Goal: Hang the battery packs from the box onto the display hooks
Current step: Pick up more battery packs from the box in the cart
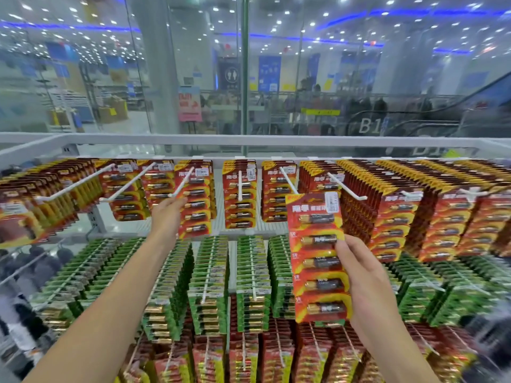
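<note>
Pack (318, 258) in R hand (367, 277), upright.

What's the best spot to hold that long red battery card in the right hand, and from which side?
Pinch the red battery card along its thin right edge, at mid-height or lower, coming from the right as the right hand does. It stands upright, batteries bulge down the middle, and the top must stay free for a hook.

Beyond a glass wall (326, 78), a broad grey column (159, 64) stands in a mall hall lit by white ceiling spots (312, 24) and blue strip lights (345, 19), a pink sign (190, 104) just right of its base, an escalator (420, 117) marked B1 far to its right.
</note>
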Demonstrator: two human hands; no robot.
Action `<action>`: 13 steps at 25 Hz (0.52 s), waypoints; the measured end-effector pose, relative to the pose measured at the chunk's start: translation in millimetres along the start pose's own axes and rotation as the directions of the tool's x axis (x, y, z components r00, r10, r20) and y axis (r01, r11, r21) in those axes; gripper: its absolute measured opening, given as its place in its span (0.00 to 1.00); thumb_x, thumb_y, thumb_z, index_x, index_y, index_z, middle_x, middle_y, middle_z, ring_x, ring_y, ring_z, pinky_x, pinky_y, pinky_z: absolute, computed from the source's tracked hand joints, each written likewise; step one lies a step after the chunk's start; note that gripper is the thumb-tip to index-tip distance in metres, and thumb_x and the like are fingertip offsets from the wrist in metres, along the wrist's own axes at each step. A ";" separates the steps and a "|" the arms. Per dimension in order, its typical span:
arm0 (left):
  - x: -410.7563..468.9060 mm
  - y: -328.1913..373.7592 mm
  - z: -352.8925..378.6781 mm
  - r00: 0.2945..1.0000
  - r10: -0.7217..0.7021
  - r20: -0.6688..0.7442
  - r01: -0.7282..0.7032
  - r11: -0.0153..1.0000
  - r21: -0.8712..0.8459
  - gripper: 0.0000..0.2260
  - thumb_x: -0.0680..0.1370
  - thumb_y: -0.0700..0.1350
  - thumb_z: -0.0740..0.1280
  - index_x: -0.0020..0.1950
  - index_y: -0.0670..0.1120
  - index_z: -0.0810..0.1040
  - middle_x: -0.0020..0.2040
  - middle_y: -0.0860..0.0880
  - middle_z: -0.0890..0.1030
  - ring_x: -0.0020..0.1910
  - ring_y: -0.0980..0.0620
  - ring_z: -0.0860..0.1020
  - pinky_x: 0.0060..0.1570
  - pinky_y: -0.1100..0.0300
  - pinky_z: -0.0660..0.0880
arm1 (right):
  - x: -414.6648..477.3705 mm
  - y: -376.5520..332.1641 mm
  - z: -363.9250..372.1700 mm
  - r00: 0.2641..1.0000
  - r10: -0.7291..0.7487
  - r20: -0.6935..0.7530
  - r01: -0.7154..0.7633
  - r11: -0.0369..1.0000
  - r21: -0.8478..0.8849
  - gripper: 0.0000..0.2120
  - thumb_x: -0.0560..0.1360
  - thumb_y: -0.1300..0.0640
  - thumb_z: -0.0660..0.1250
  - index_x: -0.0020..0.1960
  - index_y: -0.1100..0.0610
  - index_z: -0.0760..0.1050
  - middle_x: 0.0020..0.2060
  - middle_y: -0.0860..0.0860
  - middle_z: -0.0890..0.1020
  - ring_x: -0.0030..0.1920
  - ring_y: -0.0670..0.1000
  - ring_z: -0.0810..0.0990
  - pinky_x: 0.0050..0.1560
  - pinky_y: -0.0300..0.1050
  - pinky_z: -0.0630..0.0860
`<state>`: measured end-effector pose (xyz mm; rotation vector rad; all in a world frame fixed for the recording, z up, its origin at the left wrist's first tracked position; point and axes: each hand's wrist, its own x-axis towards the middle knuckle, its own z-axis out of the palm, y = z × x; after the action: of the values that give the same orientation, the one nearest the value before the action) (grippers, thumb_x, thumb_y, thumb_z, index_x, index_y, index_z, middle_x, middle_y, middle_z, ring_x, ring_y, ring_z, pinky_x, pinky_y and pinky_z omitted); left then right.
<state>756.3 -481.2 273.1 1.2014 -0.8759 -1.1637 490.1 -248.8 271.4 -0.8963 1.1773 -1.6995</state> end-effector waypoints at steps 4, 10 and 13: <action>28.0 -6.5 0.4 0.997 -0.008 -0.074 0.007 1.000 -0.008 0.08 0.79 0.43 0.74 0.56 0.43 0.83 0.48 0.44 0.87 0.45 0.45 0.87 0.50 0.45 0.84 | 7.9 -3.2 6.5 1.000 -0.020 0.003 0.020 0.998 -0.062 0.12 0.81 0.47 0.63 0.55 0.52 0.82 0.48 0.55 0.87 0.45 0.59 0.87 0.43 0.56 0.83; 20.9 -6.4 7.3 0.992 0.080 -0.093 -0.078 0.997 0.030 0.02 0.81 0.42 0.71 0.50 0.47 0.80 0.44 0.50 0.84 0.40 0.51 0.84 0.39 0.57 0.80 | 13.9 3.5 11.0 1.000 0.017 -0.010 -0.018 0.992 -0.126 0.11 0.83 0.46 0.62 0.54 0.47 0.83 0.50 0.51 0.88 0.51 0.58 0.87 0.54 0.62 0.82; 18.5 -10.6 8.1 0.987 0.135 -0.082 -0.131 0.990 0.053 0.02 0.83 0.42 0.69 0.55 0.47 0.79 0.44 0.52 0.82 0.42 0.53 0.82 0.38 0.60 0.77 | 23.3 2.2 19.0 0.998 0.056 -0.026 -0.059 0.988 -0.145 0.13 0.85 0.47 0.61 0.54 0.50 0.82 0.46 0.53 0.88 0.46 0.59 0.88 0.48 0.61 0.84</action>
<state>750.6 -500.8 262.9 1.2038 -0.9095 -0.9821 498.9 -277.1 276.9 -0.9252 1.3432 -1.5960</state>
